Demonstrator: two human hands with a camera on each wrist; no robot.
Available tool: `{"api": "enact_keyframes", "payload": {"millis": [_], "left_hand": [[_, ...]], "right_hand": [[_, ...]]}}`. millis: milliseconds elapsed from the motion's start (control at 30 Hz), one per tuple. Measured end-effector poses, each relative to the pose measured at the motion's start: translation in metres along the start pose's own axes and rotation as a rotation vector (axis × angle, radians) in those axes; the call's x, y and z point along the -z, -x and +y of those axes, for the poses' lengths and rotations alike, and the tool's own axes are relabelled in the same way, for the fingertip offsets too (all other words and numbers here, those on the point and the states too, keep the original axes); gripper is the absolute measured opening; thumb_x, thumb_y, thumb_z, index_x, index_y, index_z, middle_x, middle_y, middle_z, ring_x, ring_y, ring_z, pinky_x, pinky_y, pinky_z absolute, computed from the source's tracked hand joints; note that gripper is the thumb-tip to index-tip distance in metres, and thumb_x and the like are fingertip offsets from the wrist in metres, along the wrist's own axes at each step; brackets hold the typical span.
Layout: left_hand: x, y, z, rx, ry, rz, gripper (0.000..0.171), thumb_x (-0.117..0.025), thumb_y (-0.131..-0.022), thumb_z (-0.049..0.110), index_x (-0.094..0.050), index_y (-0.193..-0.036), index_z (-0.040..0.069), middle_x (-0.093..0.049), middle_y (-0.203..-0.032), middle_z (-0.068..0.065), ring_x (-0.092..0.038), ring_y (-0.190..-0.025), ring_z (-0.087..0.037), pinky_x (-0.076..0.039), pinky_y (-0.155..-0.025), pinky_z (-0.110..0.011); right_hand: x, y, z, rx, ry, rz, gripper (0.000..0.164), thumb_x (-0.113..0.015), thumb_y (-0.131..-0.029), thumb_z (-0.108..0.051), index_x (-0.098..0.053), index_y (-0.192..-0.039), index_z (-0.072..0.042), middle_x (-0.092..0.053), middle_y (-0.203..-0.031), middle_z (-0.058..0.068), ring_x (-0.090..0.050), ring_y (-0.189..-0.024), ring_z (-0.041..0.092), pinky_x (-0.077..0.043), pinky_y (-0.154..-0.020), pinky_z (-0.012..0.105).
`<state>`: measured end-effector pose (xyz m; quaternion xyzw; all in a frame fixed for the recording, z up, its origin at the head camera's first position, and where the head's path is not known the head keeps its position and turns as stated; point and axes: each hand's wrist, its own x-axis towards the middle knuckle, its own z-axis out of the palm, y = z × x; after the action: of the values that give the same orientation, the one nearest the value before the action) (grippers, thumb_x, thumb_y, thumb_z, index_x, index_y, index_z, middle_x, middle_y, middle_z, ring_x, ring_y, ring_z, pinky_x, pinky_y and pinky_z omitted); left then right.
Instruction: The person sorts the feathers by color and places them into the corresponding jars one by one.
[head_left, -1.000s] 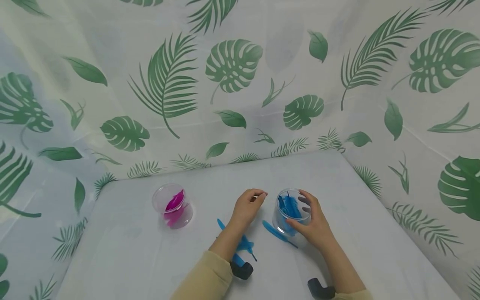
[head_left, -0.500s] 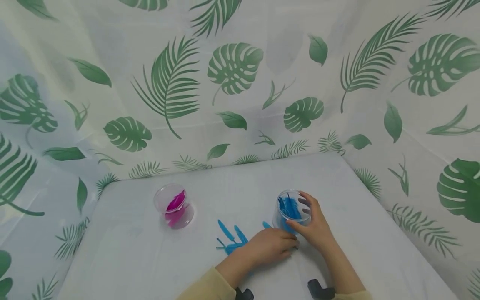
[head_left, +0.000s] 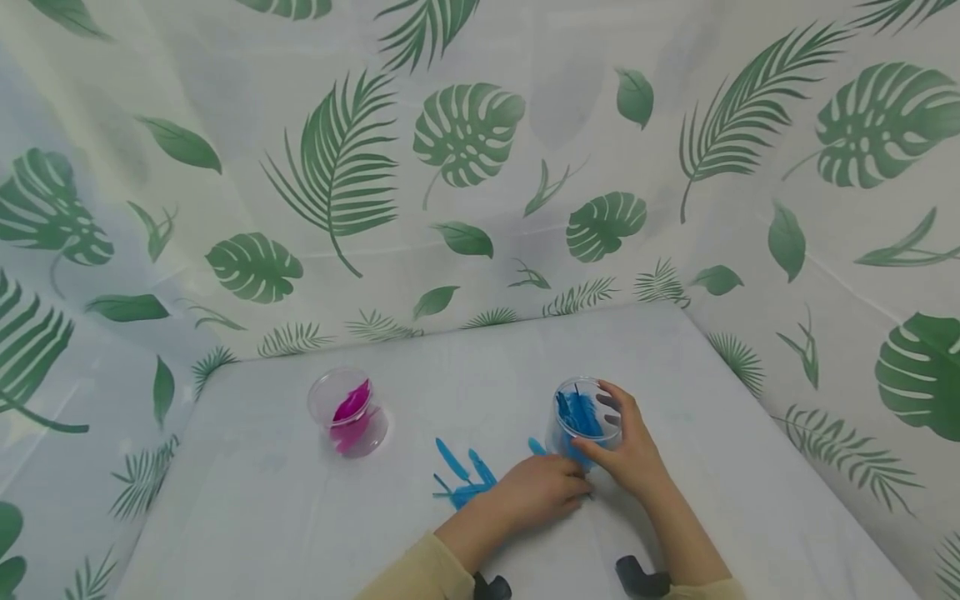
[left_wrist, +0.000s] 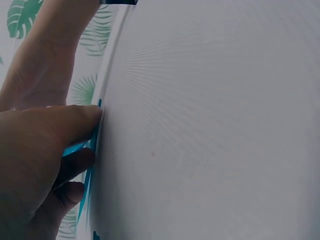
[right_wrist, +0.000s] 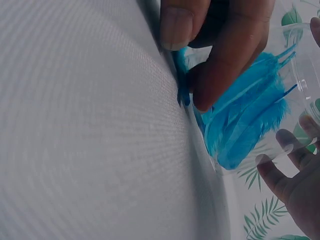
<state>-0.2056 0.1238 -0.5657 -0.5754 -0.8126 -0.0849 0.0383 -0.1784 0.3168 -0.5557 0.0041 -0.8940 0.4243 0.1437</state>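
My right hand [head_left: 633,454] grips the side of a clear plastic cup [head_left: 556,433], thumb and fingers spread round it. Blue feathers [right_wrist: 245,110] stand inside the cup, in the right wrist view seen through its wall. Low at the tabletop in front of the cup, my left hand [head_left: 543,492] pinches a loose blue feather [head_left: 536,447] lying beside the cup's base. That hand covers most of the feather in the head view; the left wrist view shows the blue edge [left_wrist: 92,150] at the thumb and fingers. Several blue feathers [head_left: 452,460] lie left of the left wrist, partly hidden by the forearm.
A second clear cup [head_left: 320,400] with magenta feathers [head_left: 350,404] stands further left on the white-covered table [head_left: 247,500]. Leaf-printed curtains [head_left: 480,275] rise along the table's back and sides. Dark wrist-worn devices [head_left: 640,577] sit at both wrists.
From above the table left of the cup, my left hand has come down and right onto the feather beside the cup. The right hand still holds the cup in place.
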Motion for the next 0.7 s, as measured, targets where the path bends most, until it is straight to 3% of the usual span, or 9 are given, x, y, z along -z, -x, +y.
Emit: {"api": "enact_keyframes", "payload": {"millis": [367,700], "left_hand": [[-0.005,0.008,-0.01,0.078,0.065,0.001,0.015,-0.062,-0.097,0.035,-0.072,-0.107,0.032,-0.065,-0.104,0.016,-0.06,-0.094,0.001,-0.048,-0.085,-0.012],[-0.008,0.035,-0.037,0.271,0.143,0.058,0.017,-0.059,-0.099,0.035,-0.072,-0.107,0.028,-0.065,-0.102,0.014,-0.061,-0.094,-0.001,-0.051,-0.085,-0.016]], "right_hand": [[-0.001,0.0,0.0,-0.015,-0.005,-0.007,0.097,-0.082,-0.08,-0.039,-0.02,-0.154,-0.038,-0.035,-0.156,0.013,-0.043,-0.137,0.042,-0.042,-0.103,0.065],[-0.002,0.001,-0.004,-0.028,0.003,-0.004,0.097,-0.083,-0.079,-0.037,-0.021,-0.154,-0.035,-0.035,-0.155,0.015,-0.044,-0.136,0.042,-0.043,-0.101,0.066]]}}
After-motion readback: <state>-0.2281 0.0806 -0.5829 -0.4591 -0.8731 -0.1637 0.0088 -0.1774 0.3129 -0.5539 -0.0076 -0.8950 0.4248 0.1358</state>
